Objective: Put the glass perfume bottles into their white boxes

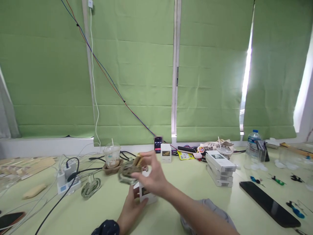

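My left hand (132, 204) is low in the middle of the view, its fingers around the side of a small white box (149, 196) with a dark picture printed on its front. Above the box, my right hand (154, 174) grips a round, clear greenish object (128, 171) with a gold-coloured part near my fingers. Motion blurs it, so its kind is unclear. My right hand and forearm cover part of the box. A similar round, clear greenish object (91, 188) lies on the table to the left.
Another white box (166, 153) stands by a phone (158, 143) showing a timer. Flat white boxes (220, 166) are stacked at right, near a black slab (269, 203). A power strip (68, 182) with cables and a plastic cup (112, 155) are at left. Grey cloth (212, 210) lies under my right forearm.
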`<state>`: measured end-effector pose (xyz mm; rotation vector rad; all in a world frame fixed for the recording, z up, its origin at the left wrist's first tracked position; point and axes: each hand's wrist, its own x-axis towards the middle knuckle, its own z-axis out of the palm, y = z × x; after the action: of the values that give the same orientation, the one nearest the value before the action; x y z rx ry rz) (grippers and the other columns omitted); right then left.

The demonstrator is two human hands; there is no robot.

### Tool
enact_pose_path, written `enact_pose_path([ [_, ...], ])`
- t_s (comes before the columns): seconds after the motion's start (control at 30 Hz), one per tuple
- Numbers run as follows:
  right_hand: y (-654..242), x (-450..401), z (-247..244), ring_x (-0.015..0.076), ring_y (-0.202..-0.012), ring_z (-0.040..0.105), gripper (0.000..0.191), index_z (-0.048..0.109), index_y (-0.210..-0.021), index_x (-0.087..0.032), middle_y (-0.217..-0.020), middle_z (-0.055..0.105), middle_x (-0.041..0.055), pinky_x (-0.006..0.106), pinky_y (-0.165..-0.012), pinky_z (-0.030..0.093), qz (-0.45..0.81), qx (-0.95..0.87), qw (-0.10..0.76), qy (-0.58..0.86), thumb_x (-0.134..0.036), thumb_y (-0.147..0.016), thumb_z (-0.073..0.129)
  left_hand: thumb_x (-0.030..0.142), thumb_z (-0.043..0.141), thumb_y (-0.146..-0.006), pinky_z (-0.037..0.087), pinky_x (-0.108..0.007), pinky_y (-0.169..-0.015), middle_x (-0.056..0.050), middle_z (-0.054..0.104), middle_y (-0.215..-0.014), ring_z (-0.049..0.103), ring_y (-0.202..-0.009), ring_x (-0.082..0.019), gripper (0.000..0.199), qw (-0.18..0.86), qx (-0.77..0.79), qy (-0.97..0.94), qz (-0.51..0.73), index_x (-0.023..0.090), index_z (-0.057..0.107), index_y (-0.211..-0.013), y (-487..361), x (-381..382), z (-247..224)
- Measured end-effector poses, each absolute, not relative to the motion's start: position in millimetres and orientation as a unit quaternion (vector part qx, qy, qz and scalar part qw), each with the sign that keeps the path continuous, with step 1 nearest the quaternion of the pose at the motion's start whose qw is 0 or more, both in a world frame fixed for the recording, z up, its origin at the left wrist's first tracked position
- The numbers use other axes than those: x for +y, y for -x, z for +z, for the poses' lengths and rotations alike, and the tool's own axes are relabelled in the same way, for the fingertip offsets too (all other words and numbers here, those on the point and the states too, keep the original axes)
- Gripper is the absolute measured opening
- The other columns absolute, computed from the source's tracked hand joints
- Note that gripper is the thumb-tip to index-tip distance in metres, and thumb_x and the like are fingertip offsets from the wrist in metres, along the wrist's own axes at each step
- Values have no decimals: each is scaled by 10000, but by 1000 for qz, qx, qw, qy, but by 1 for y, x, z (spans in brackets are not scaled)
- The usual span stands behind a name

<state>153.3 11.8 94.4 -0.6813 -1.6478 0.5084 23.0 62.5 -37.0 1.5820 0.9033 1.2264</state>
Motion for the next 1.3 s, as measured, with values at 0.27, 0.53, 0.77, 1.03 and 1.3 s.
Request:
enact_pose_path([
  [0.27, -224, 43, 46, 171, -794, 623, 598, 344, -1014, -224, -883, 642, 28, 342, -795, 483, 312, -569, 697, 305, -302, -603, 771, 416, 744, -666, 496, -387, -872, -94, 654, -1081, 645, -992, -290, 786, 433, 344, -683, 477, 292, 265, -1277, -23, 55, -32],
  [0.53, -227, 47, 57, 162, -786, 606, 540, 418, -1003, -212, -852, 636, 9, 329, -785, 470, 293, -727, 546, 296, -250, -608, 784, 393, 728, -699, 489, -376, -882, -92, 629, -1127, 636, -992, -275, 742, 417, 338, -701, 471, 302, 250, -1260, -28, 47, -33],
  [0.77, -234, 51, 63, 165, -782, 588, 551, 464, -1015, -219, -818, 599, -11, 279, -729, 460, 225, -820, 402, 341, -229, -588, 812, 366, 767, -667, 481, -369, -912, -77, 637, -1153, 635, -1012, -274, 851, 447, 332, -687, 468, 331, 222, -1319, -28, 45, -28],
  [1.03, -236, 55, 52, 157, -762, 582, 528, 466, -1025, -219, -812, 601, -7, 251, -682, 458, 227, -824, 393, 339, -259, -612, 793, 380, 768, -678, 479, -403, -926, -86, 675, -1094, 648, -1009, -272, 1062, 515, 324, -642, 466, 308, 1, -1410, -41, 39, -9],
  [1.3, -239, 50, 57, 165, -771, 593, 533, 452, -1036, -225, -800, 610, -17, 269, -713, 461, 235, -827, 381, 342, -233, -617, 781, 366, 787, -639, 518, -373, -859, -91, 665, -1147, 622, -1054, -290, 645, 511, 344, -627, 476, 233, 484, -1193, -43, 43, -14],
])
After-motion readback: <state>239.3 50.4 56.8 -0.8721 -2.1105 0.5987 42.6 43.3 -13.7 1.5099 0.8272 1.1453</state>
